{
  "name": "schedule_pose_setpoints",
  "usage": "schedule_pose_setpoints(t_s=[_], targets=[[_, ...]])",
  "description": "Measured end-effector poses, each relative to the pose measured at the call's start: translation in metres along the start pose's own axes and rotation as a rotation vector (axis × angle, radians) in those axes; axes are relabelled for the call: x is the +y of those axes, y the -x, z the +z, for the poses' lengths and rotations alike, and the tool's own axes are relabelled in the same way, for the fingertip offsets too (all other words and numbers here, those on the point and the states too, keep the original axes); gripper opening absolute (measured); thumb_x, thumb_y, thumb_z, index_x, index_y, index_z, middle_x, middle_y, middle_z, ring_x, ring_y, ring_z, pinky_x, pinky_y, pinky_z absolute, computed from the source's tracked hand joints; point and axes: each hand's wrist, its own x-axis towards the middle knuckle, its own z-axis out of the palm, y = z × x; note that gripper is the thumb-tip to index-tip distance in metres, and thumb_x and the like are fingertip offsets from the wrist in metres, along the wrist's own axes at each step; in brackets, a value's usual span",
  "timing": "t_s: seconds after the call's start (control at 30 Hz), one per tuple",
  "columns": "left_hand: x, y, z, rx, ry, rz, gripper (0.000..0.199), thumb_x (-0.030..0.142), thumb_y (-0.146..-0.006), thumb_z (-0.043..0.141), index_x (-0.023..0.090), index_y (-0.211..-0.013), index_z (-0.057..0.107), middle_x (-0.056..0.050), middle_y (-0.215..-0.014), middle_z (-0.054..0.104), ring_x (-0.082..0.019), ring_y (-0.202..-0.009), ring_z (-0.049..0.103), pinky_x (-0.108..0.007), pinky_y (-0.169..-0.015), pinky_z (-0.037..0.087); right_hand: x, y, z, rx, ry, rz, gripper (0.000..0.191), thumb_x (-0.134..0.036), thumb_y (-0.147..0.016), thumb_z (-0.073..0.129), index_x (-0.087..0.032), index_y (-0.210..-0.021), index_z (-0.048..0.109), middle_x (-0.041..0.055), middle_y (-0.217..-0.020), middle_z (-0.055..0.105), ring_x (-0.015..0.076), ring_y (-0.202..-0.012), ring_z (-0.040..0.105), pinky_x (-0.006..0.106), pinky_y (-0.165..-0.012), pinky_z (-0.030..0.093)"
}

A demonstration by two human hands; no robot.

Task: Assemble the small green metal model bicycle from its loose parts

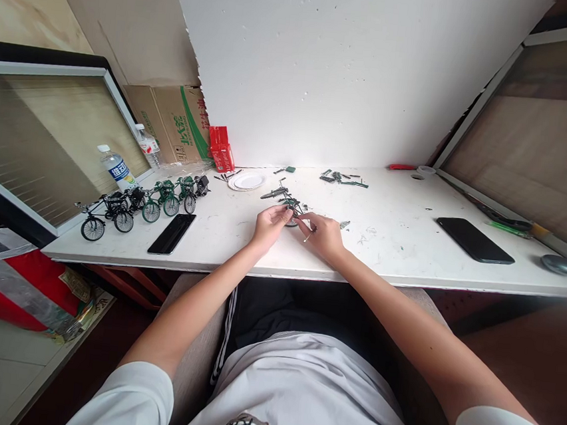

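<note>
A small dark-green model bicycle (288, 201) lies tilted on the white table, one wheel toward me and partly covered by my fingers. My left hand (268, 230) is closed in a pinch on its near part. Close beside it, my right hand (326, 236) has thumb and fingertips pressed together at the bicycle's right side. From under those right fingers sticks a thin metal rod (306, 237); its full shape is hidden. The exact spot where both sets of fingertips meet the bicycle is too small to make out.
Several finished-looking model bicycles (125, 219) stand at left near a phone (172, 234) and bottles (118, 168). Loose dark parts (339, 178) and a white plate (247, 181) lie behind my hands. Another phone (475, 240) and a grey oval object (562, 265) lie right.
</note>
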Motion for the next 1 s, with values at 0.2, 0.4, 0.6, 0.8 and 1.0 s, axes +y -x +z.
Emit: schedule_pose_setpoints(t_s=[0.2, 0.4, 0.6, 0.8, 1.0], targets=[[0.0029, 0.003, 0.0, -0.037, 0.029, 0.063, 0.054, 0.053, -0.083, 0.088, 0.02, -0.122, 0.07, -0.012, -0.107, 0.079, -0.023, -0.095, 0.076, -0.041, -0.095, 0.062, -0.0016, 0.0014, 0.0004, 0.006, -0.006, -0.026, 0.023, -0.04, -0.104, 0.066, -0.023, -0.101, 0.081, 0.0011, -0.067, 0.071, 0.0155, -0.056, 0.059, 0.026, -0.058, 0.037], [0.0016, 0.001, -0.0011, -0.041, 0.036, 0.075, 0.051, 0.054, -0.083, 0.088, 0.02, -0.117, 0.07, -0.011, -0.107, 0.078, -0.024, -0.1, 0.076, -0.041, -0.094, 0.061, -0.0043, 0.0016, -0.0008, 0.022, -0.028, -0.037, 0.025, -0.042, -0.105, 0.064, -0.022, -0.1, 0.079, -0.0011, -0.061, 0.063, 0.014, -0.053, 0.054, 0.026, -0.058, 0.035], [0.0031, -0.0007, -0.002, -0.015, 0.033, 0.069, 0.05, 0.052, -0.08, 0.09, 0.02, -0.108, 0.066, -0.009, -0.105, 0.076, -0.019, -0.092, 0.073, -0.033, -0.086, 0.057, -0.0044, 0.0008, -0.0016, 0.05, -0.07, -0.014, 0.034, -0.05, -0.107, 0.059, -0.021, -0.101, 0.077, -0.0046, -0.055, 0.05, 0.0128, -0.05, 0.045, 0.026, -0.056, 0.032], [0.0071, 0.0014, -0.0007, -0.025, 0.11, 0.005, 0.05, 0.051, -0.078, 0.092, 0.021, -0.106, 0.063, -0.007, -0.103, 0.077, -0.019, -0.094, 0.074, -0.033, -0.089, 0.056, -0.0042, 0.0004, -0.0031, 0.073, -0.114, -0.017, 0.043, -0.058, -0.109, 0.053, -0.022, -0.104, 0.075, -0.0053, -0.057, 0.046, 0.0123, -0.049, 0.043, 0.026, -0.055, 0.033], [0.0103, 0.0003, -0.0007, -0.069, 0.213, -0.069, 0.05, 0.043, -0.075, 0.094, 0.022, -0.104, 0.061, -0.004, -0.1, 0.075, -0.018, -0.097, 0.073, -0.035, -0.096, 0.054, -0.0055, 0.0007, -0.0049, 0.063, -0.127, -0.006, 0.047, -0.063, -0.109, 0.051, -0.023, -0.102, 0.074, -0.0036, -0.057, 0.05, 0.0139, -0.052, 0.046, 0.026, -0.056, 0.036]])
